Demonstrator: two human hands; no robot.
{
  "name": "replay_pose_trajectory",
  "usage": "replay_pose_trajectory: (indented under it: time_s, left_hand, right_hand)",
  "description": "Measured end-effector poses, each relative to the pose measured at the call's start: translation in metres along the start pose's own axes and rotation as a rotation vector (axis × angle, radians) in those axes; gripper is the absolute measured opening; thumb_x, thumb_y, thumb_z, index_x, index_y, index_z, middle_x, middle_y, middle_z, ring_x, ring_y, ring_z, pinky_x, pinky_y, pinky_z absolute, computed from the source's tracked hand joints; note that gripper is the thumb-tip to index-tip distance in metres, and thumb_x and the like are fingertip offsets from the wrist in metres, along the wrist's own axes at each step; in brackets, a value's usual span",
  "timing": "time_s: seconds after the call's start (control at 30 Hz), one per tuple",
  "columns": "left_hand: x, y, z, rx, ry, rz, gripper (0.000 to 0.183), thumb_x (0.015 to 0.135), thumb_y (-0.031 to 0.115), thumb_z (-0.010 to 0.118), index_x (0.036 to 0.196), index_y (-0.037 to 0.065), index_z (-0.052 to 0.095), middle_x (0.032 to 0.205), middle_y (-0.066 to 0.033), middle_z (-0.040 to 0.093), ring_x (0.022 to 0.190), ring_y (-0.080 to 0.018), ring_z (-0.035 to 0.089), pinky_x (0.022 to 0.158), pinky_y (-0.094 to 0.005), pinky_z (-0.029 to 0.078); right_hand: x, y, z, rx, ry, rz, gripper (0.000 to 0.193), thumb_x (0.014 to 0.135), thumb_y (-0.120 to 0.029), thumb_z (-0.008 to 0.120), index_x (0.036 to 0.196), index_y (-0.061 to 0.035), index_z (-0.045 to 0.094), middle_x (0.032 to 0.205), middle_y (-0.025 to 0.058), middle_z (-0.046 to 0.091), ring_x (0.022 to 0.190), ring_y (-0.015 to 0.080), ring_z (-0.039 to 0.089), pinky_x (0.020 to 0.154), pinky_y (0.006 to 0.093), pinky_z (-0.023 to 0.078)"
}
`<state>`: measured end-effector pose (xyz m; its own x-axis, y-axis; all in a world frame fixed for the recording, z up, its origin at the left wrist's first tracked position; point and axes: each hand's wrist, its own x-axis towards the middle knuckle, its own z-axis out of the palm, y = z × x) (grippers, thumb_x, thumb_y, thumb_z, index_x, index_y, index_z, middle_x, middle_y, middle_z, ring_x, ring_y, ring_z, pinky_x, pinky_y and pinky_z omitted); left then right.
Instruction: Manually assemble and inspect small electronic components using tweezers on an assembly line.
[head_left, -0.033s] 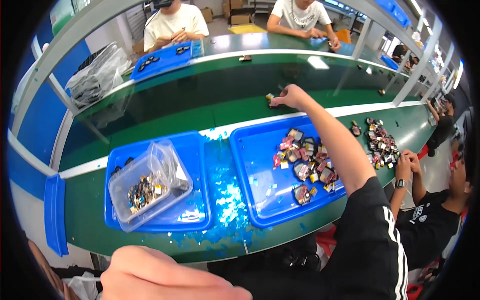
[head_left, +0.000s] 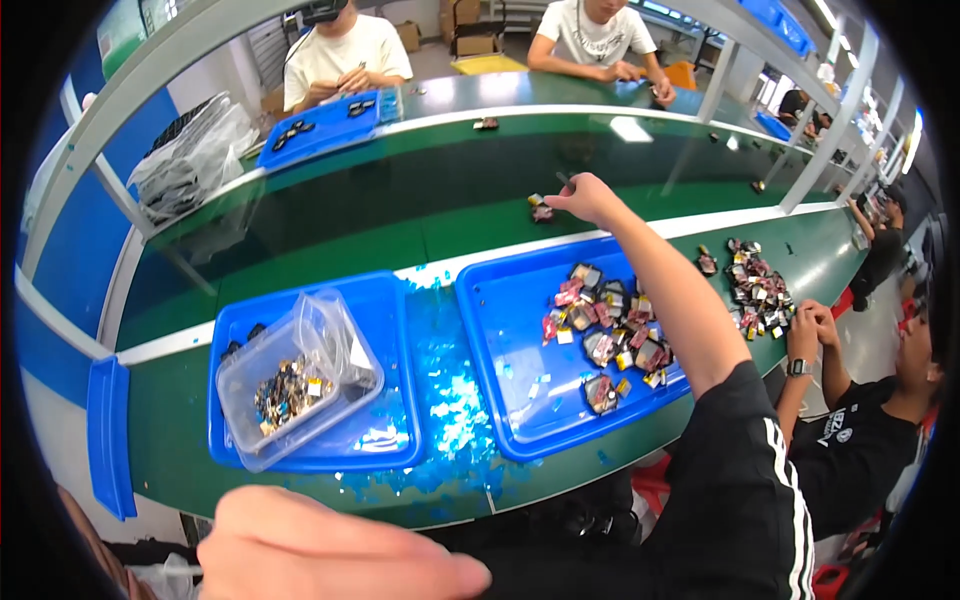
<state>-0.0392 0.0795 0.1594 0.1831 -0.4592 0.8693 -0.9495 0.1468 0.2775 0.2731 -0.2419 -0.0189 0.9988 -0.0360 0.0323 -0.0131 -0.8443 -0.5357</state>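
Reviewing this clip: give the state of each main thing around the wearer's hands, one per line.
Right hand: outstretched over the green belt; grip unclear
Single module: at the right hand's fingertips; held or lying, unclear
Left hand: near the camera; grip unclear
Left blue tray: holding a clear container
Clear container: askew, part-filled with small parts
Right blue tray: part-filled
Heaped modules: jumbled
Blue scraps: scattered

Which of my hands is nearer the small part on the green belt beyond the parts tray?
Right. Your right hand is just right of the small part, contact unclear; your left hand is well away, low in the picture.
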Motion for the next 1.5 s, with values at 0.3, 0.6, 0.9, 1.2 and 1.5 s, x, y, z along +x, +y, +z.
replay_pose_trajectory:
  time_s: [0.3,0.6,0.9,1.2,1.5]
  left_hand:
    - [-0.006,-0.049,0.000,0.195,0.223,-0.175,0.024,0.085,-0.005,0.045,0.105,-0.002,0.058,0.069,-0.0104,0.057,0.057,-0.0184,0.058,0.049,-0.0246,0.042]
    - [-0.032,-0.108,0.037,0.070,0.034,-0.872,0.025,0.089,0.005,0.056,0.114,0.002,0.062,0.096,-0.0077,0.066,0.090,-0.0137,0.063,0.075,-0.0268,0.050]
    - [-0.071,-0.138,0.108,-0.264,-0.033,-0.904,0.050,0.088,0.013,0.061,0.135,0.005,0.045,0.128,-0.0136,0.055,0.120,-0.0223,0.052,0.086,-0.0337,0.050]
    - [-0.062,-0.121,0.113,-0.931,0.185,-1.122,0.022,0.091,0.006,0.058,0.111,-0.003,0.060,0.103,-0.0159,0.066,0.088,-0.0219,0.068,0.075,-0.0301,0.054]
    - [-0.051,-0.108,0.108,-0.303,-0.048,-0.979,0.039,0.086,0.000,0.062,0.124,0.003,0.058,0.088,-0.0098,0.070,0.075,-0.0130,0.068,0.069,-0.0245,0.054]
  right_hand:
    - [-0.110,-0.011,-0.040,-0.327,-0.188,-0.141,0.031,0.068,-0.030,0.078,0.075,-0.0015,0.068,0.078,0.0167,0.068,0.076,0.0322,0.067,0.072,0.0395,0.053]
    - [-0.158,-0.023,-0.063,0.361,0.151,-0.092,0.020,0.078,-0.016,0.070,0.083,0.0029,0.067,0.071,0.0045,0.062,0.065,0.0132,0.056,0.062,0.0297,0.046]
    - [-0.235,-0.050,-0.048,1.303,0.082,0.032,0.016,0.087,-0.012,0.066,0.095,0.0017,0.066,0.072,-0.0023,0.060,0.049,-0.0019,0.039,0.042,0.0153,0.025]
    - [-0.252,-0.056,-0.022,1.113,0.416,-0.045,0.011,0.084,-0.005,0.067,0.091,0.0028,0.065,0.077,0.0020,0.065,0.065,0.0038,0.056,0.057,0.0172,0.042]
    - [-0.264,-0.071,0.009,1.320,0.344,0.004,0.007,0.084,-0.005,0.067,0.087,0.0004,0.065,0.072,0.0004,0.063,0.062,0.0027,0.054,0.055,0.0177,0.040]
